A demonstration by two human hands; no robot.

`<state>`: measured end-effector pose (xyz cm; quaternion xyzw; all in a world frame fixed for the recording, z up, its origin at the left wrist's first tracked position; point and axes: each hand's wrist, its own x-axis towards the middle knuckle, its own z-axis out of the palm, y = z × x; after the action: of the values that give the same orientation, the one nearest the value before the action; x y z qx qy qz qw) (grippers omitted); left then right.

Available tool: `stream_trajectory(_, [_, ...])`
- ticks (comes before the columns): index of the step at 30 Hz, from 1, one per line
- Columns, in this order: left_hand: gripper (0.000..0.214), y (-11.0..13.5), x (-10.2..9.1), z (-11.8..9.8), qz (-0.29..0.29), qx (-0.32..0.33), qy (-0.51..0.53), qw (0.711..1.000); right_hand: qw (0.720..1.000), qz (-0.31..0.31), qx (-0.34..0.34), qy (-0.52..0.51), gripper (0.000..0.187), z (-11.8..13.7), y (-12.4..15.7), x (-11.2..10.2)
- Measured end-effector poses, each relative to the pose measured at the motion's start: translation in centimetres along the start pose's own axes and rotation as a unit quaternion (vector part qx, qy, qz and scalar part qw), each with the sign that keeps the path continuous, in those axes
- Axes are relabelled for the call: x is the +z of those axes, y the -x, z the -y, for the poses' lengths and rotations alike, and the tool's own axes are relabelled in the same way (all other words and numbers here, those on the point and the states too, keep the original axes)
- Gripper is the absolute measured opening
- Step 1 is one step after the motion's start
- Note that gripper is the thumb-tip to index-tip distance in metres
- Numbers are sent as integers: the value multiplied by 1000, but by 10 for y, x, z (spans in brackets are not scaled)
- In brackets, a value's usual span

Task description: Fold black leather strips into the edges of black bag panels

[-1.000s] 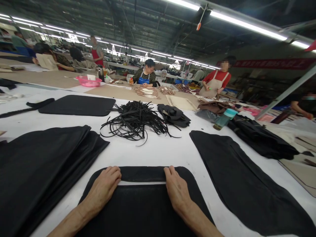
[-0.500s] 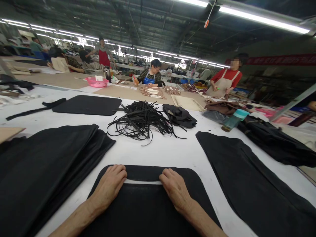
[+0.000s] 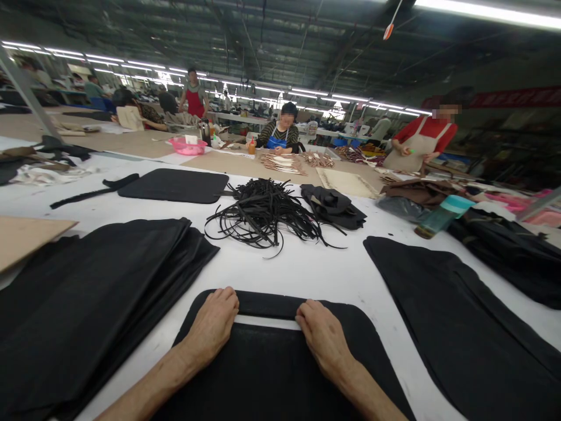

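Right in front of me lies a black, round-cornered panel of flat sheet material, with a long slot across its top that shows the white tabletop. My left hand is closed on the strip above the slot at its left end, fingers curled over it. At the strip's right end my right hand grips in the same way. Both thumbs are mostly hidden. Beyond the hands is a tangled heap of thin black strips.
Stacked black sheets lie to the left, more black pieces to the right. Farther back are another black panel, folded black fabric and a teal-lidded bottle. Several people work at tables behind.
The whole view has shifted, so things sit farther right in the picture. Both hands keep their hold on the panel's strip, with little visible movement against it.
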<state>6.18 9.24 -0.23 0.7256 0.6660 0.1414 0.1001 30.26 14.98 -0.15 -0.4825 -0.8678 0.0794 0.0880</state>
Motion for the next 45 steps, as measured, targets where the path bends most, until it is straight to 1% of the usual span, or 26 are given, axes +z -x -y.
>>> stream_trajectory(5, [23, -4, -1, -6, 10, -38, -23, 999, 996, 44, 67, 37, 19, 6, -7, -5])
stream_trajectory(13, [21, -8, -1, -11, 18, -69, -67, 995, 990, 81, 111, 41, 24, 6, -21, -7])
stream_trajectory(16, [18, -8, -2, -16, 9, -72, -98, 993, 986, 109, 125, 19, 21, 4, -27, -13])
stream_trajectory(17, [20, -8, -1, -18, 4, -65, -108, 992, 984, 121, 129, 9, 20, 2, -29, -15])
stream_trajectory(19, [27, -7, 0, -22, 4, -28, -125, 992, 980, 144, 135, -10, 19, 1, -31, -19])
stream_trajectory(21, [31, -5, 3, -24, 17, 34, -136, 990, 977, 157, 142, -20, 19, 1, -33, -22])
stream_trajectory(24, [27, 0, 10, -23, 44, 116, -158, 980, 975, 162, 152, -23, 21, 3, -34, -26])
stream_trajectory(27, [31, 5, 15, -19, 57, 155, -186, 969, 973, 167, 157, -23, 20, 7, -35, -30])
stream_trajectory(29, [38, 9, 17, -19, 58, 168, -210, 961, 971, 174, 163, -20, 18, 9, -38, -33])
stream_trajectory(31, [46, 12, 19, -22, 52, 178, -254, 949, 969, 180, 166, -15, 16, 10, -40, -35])
stream_trajectory(34, [54, 16, 22, -32, 40, 181, -338, 923, 970, 180, 162, -7, 15, 11, -41, -34])
stream_trajectory(36, [56, 16, 24, -40, 39, 176, -364, 914, 972, 172, 158, 1, 16, 11, -40, -32])
stream_trajectory(40, [66, 8, 27, -56, 43, 166, -369, 913, 976, 163, 147, 9, 16, 9, -39, -28])
stream_trajectory(45, [77, -8, 26, -70, 73, 150, -345, 924, 977, 162, 137, 16, 18, 9, -37, -28])
